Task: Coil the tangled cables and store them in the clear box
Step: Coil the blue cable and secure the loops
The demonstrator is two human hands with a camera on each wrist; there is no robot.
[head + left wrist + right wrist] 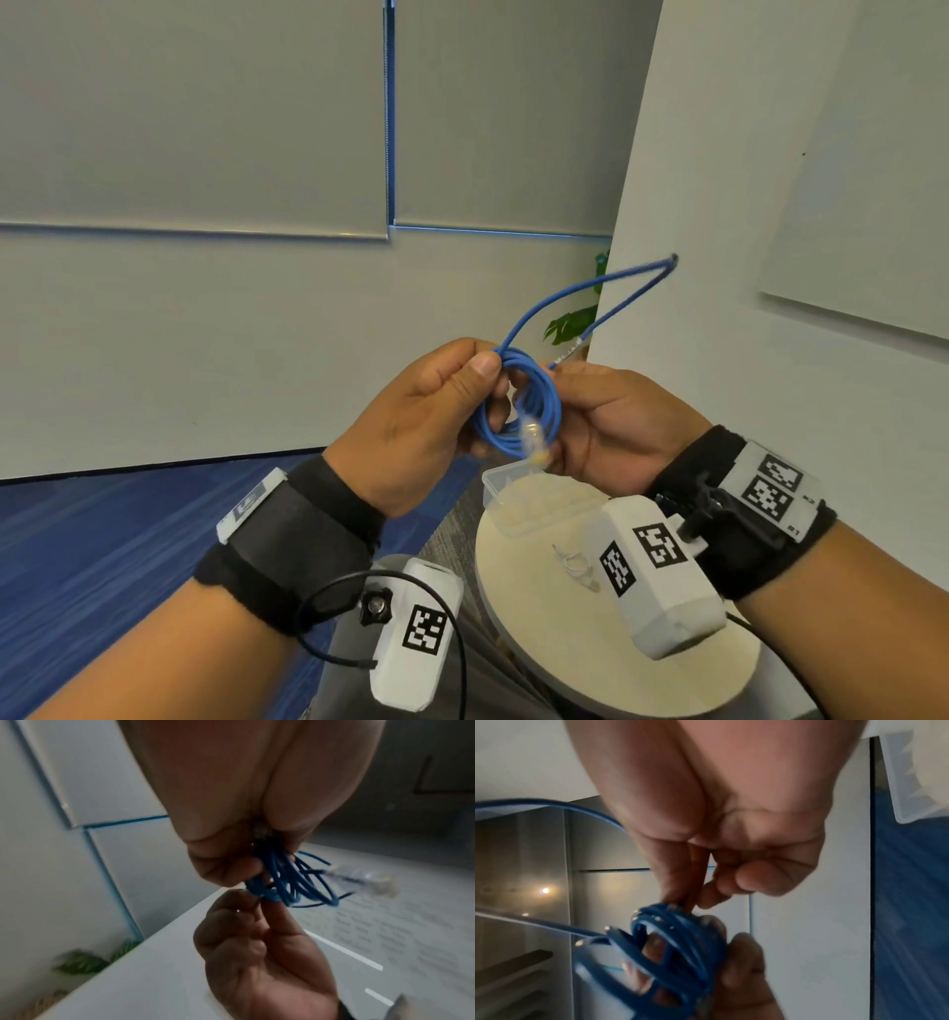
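Note:
A blue cable (pixel 518 406) is wound into a small coil held in the air between both hands. My left hand (pixel 436 406) grips the coil's left side, thumb on top. My right hand (pixel 611 416) pinches the coil's right side. A long loose loop of the cable (pixel 611 288) sticks up and to the right. A clear plug (pixel 534 442) dangles from the coil. In the left wrist view the coil (pixel 287 882) fans out between both hands' fingers. In the right wrist view the coil (pixel 670 949) sits below my fingers. The clear box (pixel 534 493) stands open on the round table (pixel 565 663), below the hands.
A thin white cable (pixel 575 562) lies on the round table near the box. A white wall panel (pixel 770 205) rises close on the right, with a green plant (pixel 575 318) behind its edge. Blue carpet (pixel 102 539) covers the floor at left.

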